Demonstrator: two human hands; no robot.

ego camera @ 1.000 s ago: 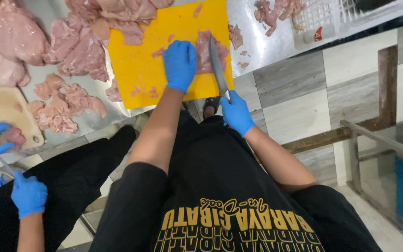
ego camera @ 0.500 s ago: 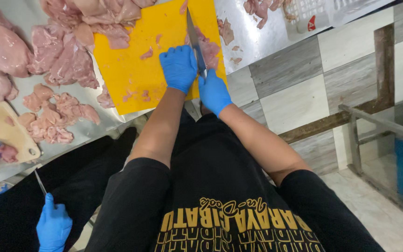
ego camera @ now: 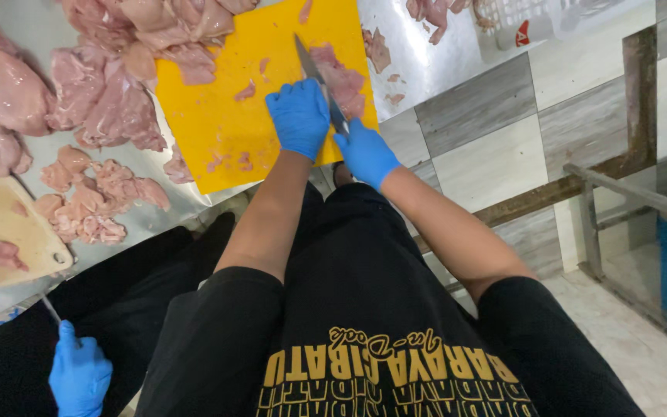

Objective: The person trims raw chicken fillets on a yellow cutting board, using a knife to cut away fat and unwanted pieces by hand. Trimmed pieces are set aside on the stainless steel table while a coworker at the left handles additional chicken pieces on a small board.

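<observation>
Both arms reach forward, gloved left hand palm-down, right hand with fingers curled closed beside it

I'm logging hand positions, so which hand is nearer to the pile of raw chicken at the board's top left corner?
Left. The left hand rests on the yellow cutting board, closer to the chicken pile. The right hand holds the knife at the board's right edge, farther away.

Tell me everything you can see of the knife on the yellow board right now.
The knife with a narrow grey metal blade lies slanted across the yellow plastic cutting board, tip pointing away from the person. The blue-gloved right hand closes round its handle, which is hidden inside the glove. The blue-gloved left hand rests against the blade's left side. The blade sits beside a pink piece of raw chicken; whether it cuts into it is unclear.
</observation>
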